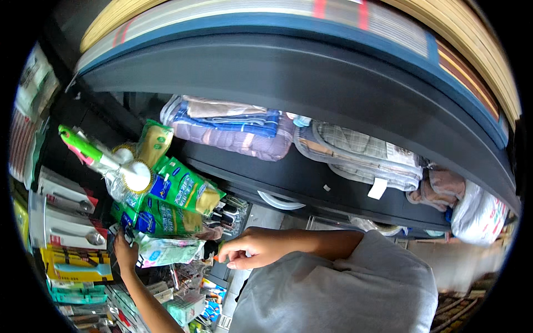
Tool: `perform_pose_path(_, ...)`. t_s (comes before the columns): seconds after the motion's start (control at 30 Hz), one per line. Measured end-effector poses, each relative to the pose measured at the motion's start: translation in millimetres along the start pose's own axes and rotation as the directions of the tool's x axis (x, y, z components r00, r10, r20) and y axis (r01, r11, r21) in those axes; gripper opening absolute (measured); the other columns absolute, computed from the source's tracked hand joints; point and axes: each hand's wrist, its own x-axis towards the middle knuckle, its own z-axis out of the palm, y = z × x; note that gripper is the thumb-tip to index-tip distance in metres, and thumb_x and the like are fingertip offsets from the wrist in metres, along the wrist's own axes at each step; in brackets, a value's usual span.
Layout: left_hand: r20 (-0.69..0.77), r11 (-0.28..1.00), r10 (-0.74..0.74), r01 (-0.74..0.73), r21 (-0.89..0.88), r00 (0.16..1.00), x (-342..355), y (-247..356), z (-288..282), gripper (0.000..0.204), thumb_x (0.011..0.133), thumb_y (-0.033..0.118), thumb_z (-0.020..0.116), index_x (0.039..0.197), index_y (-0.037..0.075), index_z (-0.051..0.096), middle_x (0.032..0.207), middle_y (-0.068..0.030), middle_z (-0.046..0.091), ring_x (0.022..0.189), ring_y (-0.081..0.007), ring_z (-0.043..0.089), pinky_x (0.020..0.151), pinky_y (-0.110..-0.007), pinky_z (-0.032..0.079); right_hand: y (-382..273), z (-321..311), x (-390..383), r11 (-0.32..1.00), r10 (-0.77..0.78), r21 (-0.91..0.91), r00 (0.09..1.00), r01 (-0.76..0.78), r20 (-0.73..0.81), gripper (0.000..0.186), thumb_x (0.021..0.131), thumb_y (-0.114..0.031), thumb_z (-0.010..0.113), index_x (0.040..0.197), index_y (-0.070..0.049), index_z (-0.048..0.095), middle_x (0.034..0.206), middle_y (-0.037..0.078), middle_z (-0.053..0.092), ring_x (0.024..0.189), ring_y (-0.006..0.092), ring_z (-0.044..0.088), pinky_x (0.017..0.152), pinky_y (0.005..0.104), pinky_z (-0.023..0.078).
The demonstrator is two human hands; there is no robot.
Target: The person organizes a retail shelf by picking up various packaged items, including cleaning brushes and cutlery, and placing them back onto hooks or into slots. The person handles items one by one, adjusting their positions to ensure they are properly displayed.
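At the rack on the left, my left hand [126,254] is closed on the edge of a black-and-white package [115,237], partly hidden by the fingers. Just above it hang green-and-yellow packets [180,186] with blue labels. A pale green and white soft packet [169,250] lies right beside this hand. My right hand [244,251] hovers in front of my body, its fingers loosely bent and somewhat apart, with nothing visible in it. A small dark item sits near its fingertips. Green-handled brushes [83,145] with round white heads stick out above the packets.
A dark shelf [250,166] across from me carries folded cloths [233,136], quilted grey pads [361,150] and a white plastic bag [477,216]. A thick shelf edge [277,64] juts overhead. Carded spoons [72,230] and a yellow pack [78,266] hang at far left.
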Motion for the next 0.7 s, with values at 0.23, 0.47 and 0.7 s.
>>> perform_pose_path(0.23, -0.123, 0.954, 0.073, -0.033, 0.297, 0.990, 3, 42, -12, 0.039, 0.073, -0.002, 0.054, 0.111, 0.002, 0.057, 0.103, -0.0165, 0.058, 0.098, -0.0365, 0.054, 0.085, -0.045, 0.042, 8, 4, -17, 0.996, 0.088, -0.025, 0.994, -0.090, -0.066, 0.020, 0.094, -0.016, 0.055, 0.110, -0.004, 0.058, 0.076, 0.004, 0.063, 0.063, 0.0137, 0.058, 0.058, 0.0295, 0.045)
perform_pose_path(0.47, -0.256, 0.949, 0.051, 0.033, 0.314, 0.965, -37, 63, -38, 0.030, 0.076, 0.000, 0.048, 0.104, 0.003, 0.060, 0.095, -0.0157, 0.058, 0.092, -0.0347, 0.055, 0.080, -0.045, 0.041, 7, 15, 4, 0.996, 0.065, -0.067, 0.997, -0.063, 0.030, 0.021, 0.094, -0.021, 0.055, 0.108, -0.005, 0.057, 0.079, 0.005, 0.064, 0.066, 0.0127, 0.059, 0.060, 0.0299, 0.046)
perform_pose_path(0.7, -0.312, 0.944, 0.302, -0.238, 0.228, 0.901, -81, 166, -88, 0.043, 0.059, 0.003, 0.061, 0.102, 0.006, 0.062, 0.091, -0.0119, 0.057, 0.090, -0.0316, 0.054, 0.084, -0.044, 0.039, 8, 23, 17, 0.992, 0.103, -0.074, 0.994, -0.106, -0.039, 0.021, 0.091, -0.015, 0.060, 0.109, -0.004, 0.060, 0.082, 0.006, 0.066, 0.073, 0.0130, 0.064, 0.066, 0.0280, 0.050)
